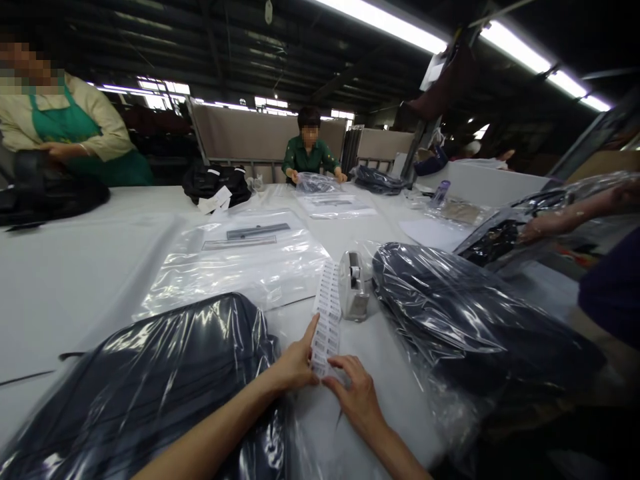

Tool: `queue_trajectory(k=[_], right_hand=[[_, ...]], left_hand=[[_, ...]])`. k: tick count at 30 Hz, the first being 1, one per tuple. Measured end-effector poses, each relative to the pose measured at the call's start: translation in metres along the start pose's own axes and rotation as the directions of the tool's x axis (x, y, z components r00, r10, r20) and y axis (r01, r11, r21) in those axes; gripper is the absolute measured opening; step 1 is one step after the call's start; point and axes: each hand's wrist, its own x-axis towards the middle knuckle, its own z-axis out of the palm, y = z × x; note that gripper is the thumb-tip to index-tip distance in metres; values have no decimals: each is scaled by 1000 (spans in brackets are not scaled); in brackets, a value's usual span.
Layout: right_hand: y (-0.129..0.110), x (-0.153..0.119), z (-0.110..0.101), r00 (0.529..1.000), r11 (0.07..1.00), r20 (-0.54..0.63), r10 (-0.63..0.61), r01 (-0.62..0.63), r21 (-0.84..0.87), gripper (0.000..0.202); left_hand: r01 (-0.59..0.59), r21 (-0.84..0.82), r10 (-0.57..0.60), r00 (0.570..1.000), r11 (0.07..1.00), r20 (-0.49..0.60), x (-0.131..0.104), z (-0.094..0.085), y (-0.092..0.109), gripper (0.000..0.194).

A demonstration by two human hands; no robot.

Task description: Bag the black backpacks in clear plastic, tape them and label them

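Note:
A long white sheet of barcode labels lies on the table in front of me. My left hand is at its lower left side, index finger stretched along the edge and thumb near the bottom end. At the lower right corner, my right hand has thumb and index finger closing in a pinch on the sheet; a loose label between them cannot be made out. Under my left forearm rests a dark bag in clear plastic. A tape dispenser stands right beside the sheet.
More dark plastic-wrapped bags are stacked at the right. Flat clear plastic bags lie beyond the sheet. Across the white table, one person handles plastic; another in a green apron stands left. A co-worker's arm reaches in at right.

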Motion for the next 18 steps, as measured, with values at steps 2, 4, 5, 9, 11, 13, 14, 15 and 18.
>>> queue_trajectory(k=[2, 4, 5, 9, 11, 13, 14, 15, 18], right_hand=[[-1, 3, -2, 1000, 999, 6, 7, -7, 47, 17], [-2, 7, -4, 1000, 997, 7, 22, -22, 78, 14], [-1, 8, -4, 1000, 996, -2, 24, -24, 85, 13], [4, 11, 1, 995, 999, -95, -37, 40, 35, 15], [7, 10, 3, 985, 992, -125, -121, 117, -36, 17], [8, 7, 3, 969, 975, -139, -207, 193, -108, 17], [8, 7, 0, 960, 966, -146, -238, 219, -134, 17], [8, 7, -4, 955, 962, -156, -253, 230, -148, 16], [1, 19, -23, 951, 982, -265, -158, 122, -147, 28]], left_hand=[[-57, 89, 62, 997, 994, -53, -2, 1, -5, 100], [-64, 159, 79, 993, 985, -90, -1, 2, -10, 65], [-66, 176, 85, 991, 982, -105, 0, 3, -12, 45], [-83, 192, 107, 987, 978, -121, 6, 3, -17, 12], [-85, 207, 114, 985, 975, -133, 6, 4, -16, 10], [-72, 236, 110, 982, 969, -152, 3, 7, -13, 9], [-61, 256, 105, 981, 965, -163, 1, 9, -10, 10], [-49, 274, 99, 980, 960, -172, -1, 11, -6, 11], [-30, 318, 96, 977, 947, -192, -11, 11, 9, 38]])
